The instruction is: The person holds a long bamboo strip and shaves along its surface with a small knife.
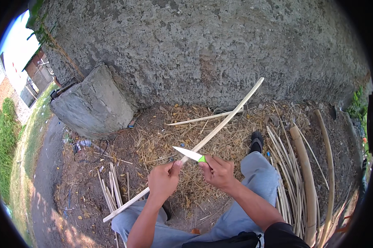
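Observation:
My left hand (163, 180) is closed around a long pale strip of split bamboo (224, 120). The strip slants from beside my left knee up toward the wall at the far right. My right hand (218, 170) grips a small knife by its bright green handle (201, 159). The knife's white blade (185, 153) points left and lies across the strip, just above my left thumb. Whether its edge bites into the bamboo, I cannot tell.
A rough grey wall (186, 53) rises ahead, with a concrete block (93, 103) at its left foot. Shavings (153, 142) and another strip (199, 119) litter the ground. Bamboo strips (283, 165) and thicker poles (305, 177) lie right of my leg; more strips (112, 186) lie left.

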Tool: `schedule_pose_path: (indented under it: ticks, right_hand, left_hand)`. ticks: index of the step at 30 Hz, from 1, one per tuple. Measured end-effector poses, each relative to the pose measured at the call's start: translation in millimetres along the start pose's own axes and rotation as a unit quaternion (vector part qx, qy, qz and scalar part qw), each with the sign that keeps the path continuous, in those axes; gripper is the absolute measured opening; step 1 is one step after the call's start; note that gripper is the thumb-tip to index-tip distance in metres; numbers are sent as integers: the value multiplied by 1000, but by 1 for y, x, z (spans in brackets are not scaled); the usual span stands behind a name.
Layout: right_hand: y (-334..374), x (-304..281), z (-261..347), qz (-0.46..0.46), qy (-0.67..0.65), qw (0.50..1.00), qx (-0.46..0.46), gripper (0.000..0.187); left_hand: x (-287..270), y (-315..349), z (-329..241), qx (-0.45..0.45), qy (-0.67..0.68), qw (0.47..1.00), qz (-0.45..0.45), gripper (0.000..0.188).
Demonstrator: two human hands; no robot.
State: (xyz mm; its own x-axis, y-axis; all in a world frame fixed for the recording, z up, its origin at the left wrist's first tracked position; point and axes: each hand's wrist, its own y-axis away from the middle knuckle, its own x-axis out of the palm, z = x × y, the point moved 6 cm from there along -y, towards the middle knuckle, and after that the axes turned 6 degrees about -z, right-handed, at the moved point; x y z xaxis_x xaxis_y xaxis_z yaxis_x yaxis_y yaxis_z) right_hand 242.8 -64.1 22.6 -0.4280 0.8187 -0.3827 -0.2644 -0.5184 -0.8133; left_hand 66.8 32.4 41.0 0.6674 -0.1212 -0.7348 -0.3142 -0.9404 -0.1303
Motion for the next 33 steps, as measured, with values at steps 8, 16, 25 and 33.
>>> schedule_pose_path:
  ticks: [8, 16, 25, 33]
  right_hand:
    - [-7, -6, -25, -45, 43, 998, -10, 16]
    - [-18, -41, -103, -97, 113, 976, 158, 26]
    - [-19, -81, -170, -85, 146, 926, 338, 37]
    - [28, -30, -123, -31, -122, 906, 404, 36]
  left_hand:
    - [5, -6, -9, -20, 0, 1000, 20, 42]
    - [-26, 22, -3, 13, -60, 998, 2, 38]
    - [-89, 52, 57, -33, 15, 999, 2, 29]
    - [-89, 41, 54, 32, -139, 986, -90, 25]
